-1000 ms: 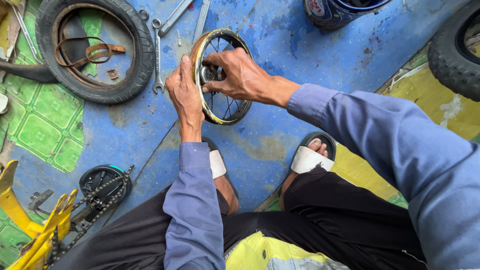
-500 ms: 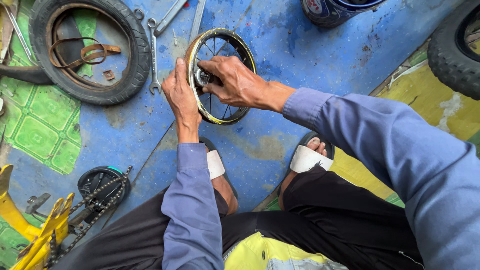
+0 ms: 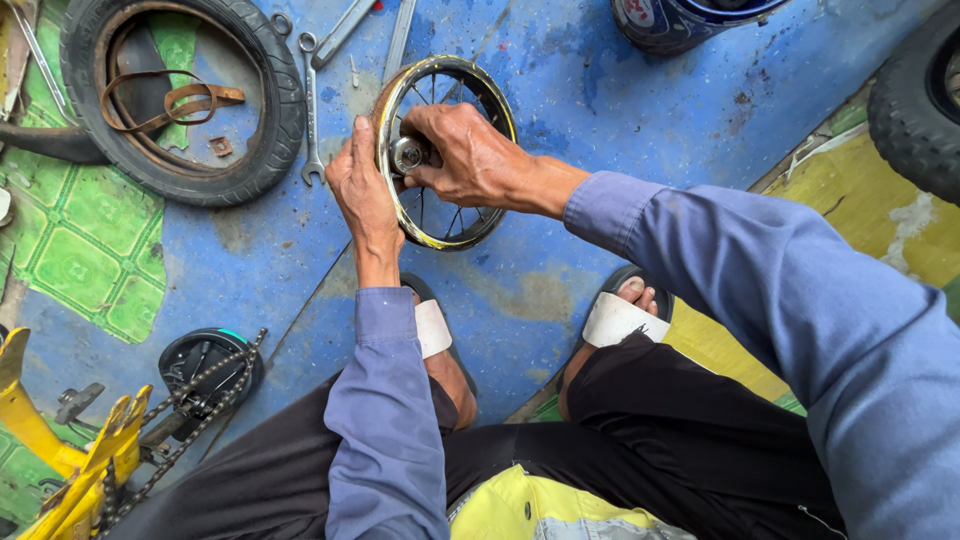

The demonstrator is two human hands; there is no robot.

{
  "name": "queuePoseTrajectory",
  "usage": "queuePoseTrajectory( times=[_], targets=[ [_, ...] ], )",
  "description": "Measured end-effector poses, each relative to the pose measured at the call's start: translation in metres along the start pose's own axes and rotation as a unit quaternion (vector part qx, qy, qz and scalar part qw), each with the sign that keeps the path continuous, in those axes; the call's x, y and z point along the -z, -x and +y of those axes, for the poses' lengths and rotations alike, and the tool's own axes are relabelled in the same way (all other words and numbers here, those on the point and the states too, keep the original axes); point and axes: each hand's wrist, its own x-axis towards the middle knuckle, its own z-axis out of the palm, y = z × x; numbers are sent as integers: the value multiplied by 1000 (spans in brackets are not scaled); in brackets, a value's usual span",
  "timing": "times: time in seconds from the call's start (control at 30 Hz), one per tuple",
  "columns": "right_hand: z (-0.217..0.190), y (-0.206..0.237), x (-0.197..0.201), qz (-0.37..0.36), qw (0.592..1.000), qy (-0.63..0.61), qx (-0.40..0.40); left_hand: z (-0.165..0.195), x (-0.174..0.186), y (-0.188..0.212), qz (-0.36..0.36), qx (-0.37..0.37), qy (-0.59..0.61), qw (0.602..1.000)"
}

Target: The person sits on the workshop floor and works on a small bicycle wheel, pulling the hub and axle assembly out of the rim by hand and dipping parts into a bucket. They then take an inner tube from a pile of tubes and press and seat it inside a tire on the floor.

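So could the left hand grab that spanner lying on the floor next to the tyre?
Probably yes. The left hand grips the wheel rim, and the spanner lies on the blue floor just beside it, with nothing between them. It would have to let go of the rim first.

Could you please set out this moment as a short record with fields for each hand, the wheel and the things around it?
Left hand: grips the near edge of the wheel rim, steadying it upright on the floor.
Right hand: reaches over the rim, fingers at the metal hub.
Wheel: small, spoked, yellowish worn rim, no tyre on it.
Floor: blue sheet, scuffed.
Tyre: lies flat to the left, a brown strip inside.
Spanner: between tyre and rim.
Chain: lower left, by yellow frame.
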Motion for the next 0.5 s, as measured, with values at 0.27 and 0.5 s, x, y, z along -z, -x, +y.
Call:
queuePoseTrajectory(
  times=[0.27, 0.5],
  targets=[
    [-4, 3, -1, 17, 1000, 18, -2, 0, -4, 1, -4, 16, 26, 1000],
    [-7, 1, -5, 43, 997, 56, 16, 1, -5, 0, 10, 26, 25, 999]
  ],
)
